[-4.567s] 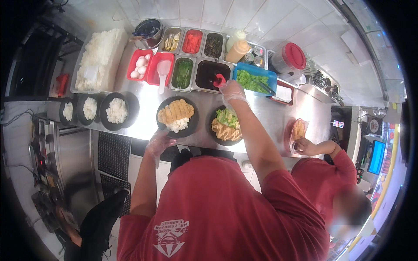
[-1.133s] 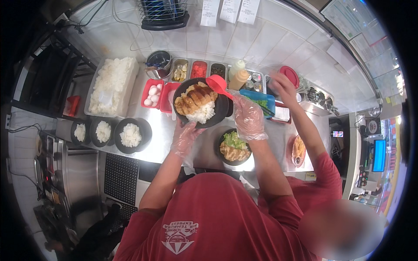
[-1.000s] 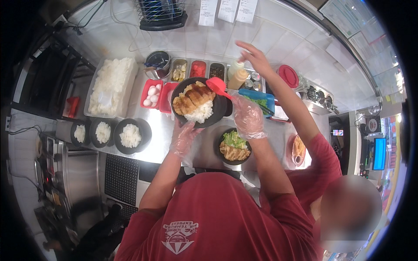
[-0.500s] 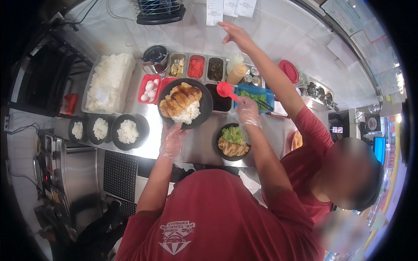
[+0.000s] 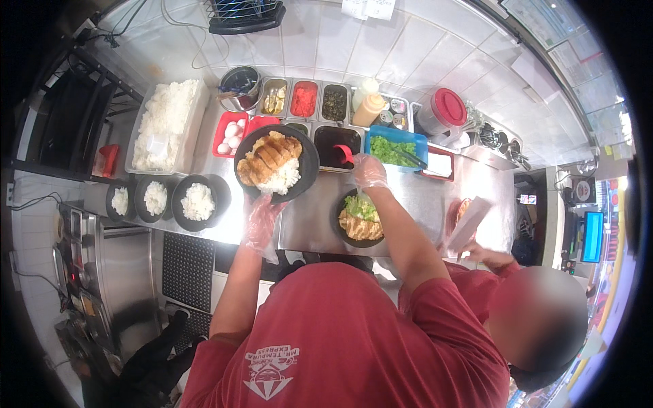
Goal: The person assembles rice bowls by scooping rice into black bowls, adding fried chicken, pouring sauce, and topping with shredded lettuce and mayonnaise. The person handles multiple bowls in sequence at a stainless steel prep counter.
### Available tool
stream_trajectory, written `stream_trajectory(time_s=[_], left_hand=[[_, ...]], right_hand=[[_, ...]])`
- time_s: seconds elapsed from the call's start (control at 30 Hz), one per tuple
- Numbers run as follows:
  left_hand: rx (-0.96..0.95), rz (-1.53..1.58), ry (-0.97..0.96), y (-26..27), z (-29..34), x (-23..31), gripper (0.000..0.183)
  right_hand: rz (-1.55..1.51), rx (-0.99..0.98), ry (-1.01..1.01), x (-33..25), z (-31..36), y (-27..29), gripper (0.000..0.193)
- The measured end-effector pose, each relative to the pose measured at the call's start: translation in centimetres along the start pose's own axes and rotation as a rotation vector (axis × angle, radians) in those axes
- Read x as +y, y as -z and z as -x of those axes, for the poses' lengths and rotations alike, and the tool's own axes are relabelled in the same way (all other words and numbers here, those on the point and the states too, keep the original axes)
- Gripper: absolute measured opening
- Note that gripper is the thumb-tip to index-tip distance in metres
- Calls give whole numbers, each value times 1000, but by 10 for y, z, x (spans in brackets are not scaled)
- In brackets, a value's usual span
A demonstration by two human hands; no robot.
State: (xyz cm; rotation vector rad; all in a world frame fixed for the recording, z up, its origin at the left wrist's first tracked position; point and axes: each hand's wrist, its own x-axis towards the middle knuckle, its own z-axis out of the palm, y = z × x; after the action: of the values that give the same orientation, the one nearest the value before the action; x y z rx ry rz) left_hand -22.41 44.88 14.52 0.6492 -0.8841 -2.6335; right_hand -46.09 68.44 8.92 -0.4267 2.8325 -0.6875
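Holding round black bowl, bearing brown-glazed cutlet and white rice, in gloved left hand. Gripping red plastic ladle in gloved right hand, poising in or above dark sauce just beyond. Apparently saucing cutlet; calling next for keeping bowl level.

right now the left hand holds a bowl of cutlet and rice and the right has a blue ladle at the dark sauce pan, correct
The ladle is red, not blue, as the head view shows; the left hand does hold the bowl and the right hand the ladle at the sauce pan.
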Motion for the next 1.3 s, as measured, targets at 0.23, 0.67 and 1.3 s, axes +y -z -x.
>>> stream_trajectory(time_s=[0.23,0.67,1.3], left_hand=[[-8,21,35,0,-6,-7,68],[-92,18,97,-4,-26,-32,54],[-83,-40,60,-25,-3,-3,80]], right_hand=[[-602,23,-382,28,-1,-7,22],[-934,-144,-263,-75,48,132,18],[-571,-81,228,-140,67,116,20]])
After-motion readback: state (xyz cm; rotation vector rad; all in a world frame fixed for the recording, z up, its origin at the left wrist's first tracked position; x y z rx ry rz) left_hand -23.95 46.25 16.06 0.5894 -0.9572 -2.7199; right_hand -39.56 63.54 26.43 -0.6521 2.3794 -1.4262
